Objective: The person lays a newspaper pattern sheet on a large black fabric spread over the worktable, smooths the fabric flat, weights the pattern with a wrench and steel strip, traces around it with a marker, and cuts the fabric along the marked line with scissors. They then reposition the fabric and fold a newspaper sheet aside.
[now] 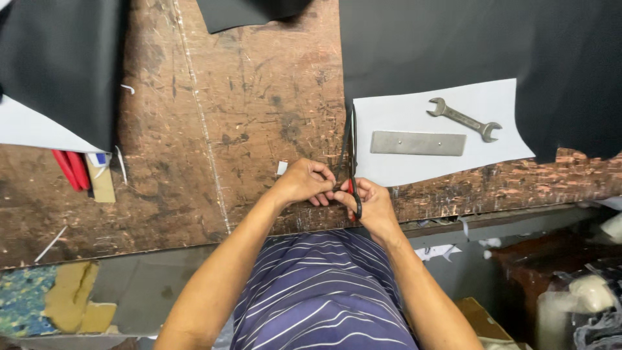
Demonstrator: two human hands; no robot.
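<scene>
My right hand (372, 206) grips the handles of a pair of scissors (352, 152) with dark blades and a red part at the grip. The blades point away from me along the left edge of a white sheet (447, 165). My left hand (304, 181) rests beside the scissors' handles, fingers curled against them; I cannot tell what it pinches. Both hands meet near the front edge of the scratched wooden table (246, 116).
A steel wrench (464, 119) and a flat grey metal bar (418, 143) lie on the white sheet. Black sheet material (492, 45) covers the far right; another black piece (58, 65) lies far left. Red-handled tools (71, 170) sit at the left.
</scene>
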